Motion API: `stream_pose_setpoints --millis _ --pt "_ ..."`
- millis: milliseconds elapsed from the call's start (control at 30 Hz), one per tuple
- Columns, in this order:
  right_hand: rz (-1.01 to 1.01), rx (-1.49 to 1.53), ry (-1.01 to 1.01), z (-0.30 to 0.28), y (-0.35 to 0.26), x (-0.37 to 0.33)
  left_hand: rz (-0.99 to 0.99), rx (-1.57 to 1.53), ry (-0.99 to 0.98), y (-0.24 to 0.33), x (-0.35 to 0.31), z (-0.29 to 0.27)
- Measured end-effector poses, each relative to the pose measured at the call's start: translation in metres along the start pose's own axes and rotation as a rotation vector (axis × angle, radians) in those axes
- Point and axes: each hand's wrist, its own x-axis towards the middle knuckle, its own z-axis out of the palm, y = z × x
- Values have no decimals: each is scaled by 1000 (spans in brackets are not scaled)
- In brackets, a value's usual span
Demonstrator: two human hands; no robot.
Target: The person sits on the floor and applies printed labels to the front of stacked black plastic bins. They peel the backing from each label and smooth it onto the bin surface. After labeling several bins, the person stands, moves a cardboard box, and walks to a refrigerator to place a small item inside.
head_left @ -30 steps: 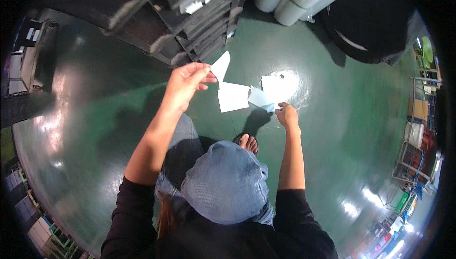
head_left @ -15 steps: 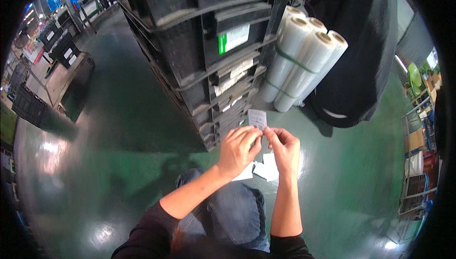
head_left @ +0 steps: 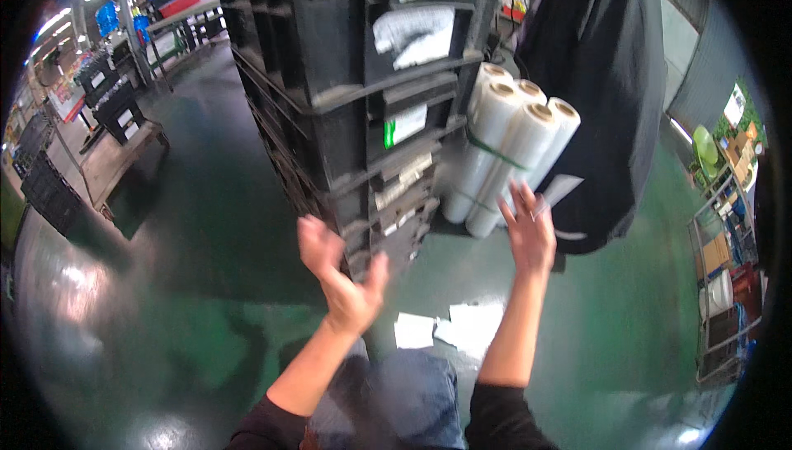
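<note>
My left hand [head_left: 345,281] is raised beside the lower part of the stack of black plastic crates [head_left: 338,145]. Its fingers are spread, a little smeared by motion, and nothing is in it. Farther right, in front of the plastic film rolls, my right hand [head_left: 530,231] has a small white paper slip [head_left: 564,189] caught at its fingers. That slip juts out to the upper right against the black cloth, while the index finger points up. On the green floor below, between my forearms, lie several white papers [head_left: 474,328].
Several clear film rolls [head_left: 528,141], bound with a green band, stand right of the crates. Behind them hangs a large black cloth cover [head_left: 606,103]. A wooden pallet cart [head_left: 132,157] with black bins is at left; a metal rack [head_left: 716,285] stands at right.
My hands, together on the paper slip before, are now apart. The left has moved left and opened; the right has gone up and right with the slip. The view has tilted up.
</note>
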Motion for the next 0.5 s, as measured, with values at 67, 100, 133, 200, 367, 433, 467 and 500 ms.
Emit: stream_pose_setpoints --millis 67,100,133,200,367,433,467,500 --pt "202 82 -22 -39 49 25 -314 9 -17 -22 -12 2" --pt "273 112 -48 -54 78 31 -401 91 -87 -33 -17 2" --pt "342 122 -44 -67 104 32 -534 55 -135 -41 -24 4" --pt "480 139 34 -86 143 35 -579 -233 -179 -56 -33 9" --pt "438 181 3 -85 171 24 -577 -254 -315 -79 -42 9" --pt "506 177 -4 -78 161 19 -476 -121 -332 -86 -45 7" --pt "497 193 -32 -74 155 15 -479 -149 -343 -89 -48 5" --pt "477 177 -13 -71 150 9 -539 -280 -344 -94 -50 2"
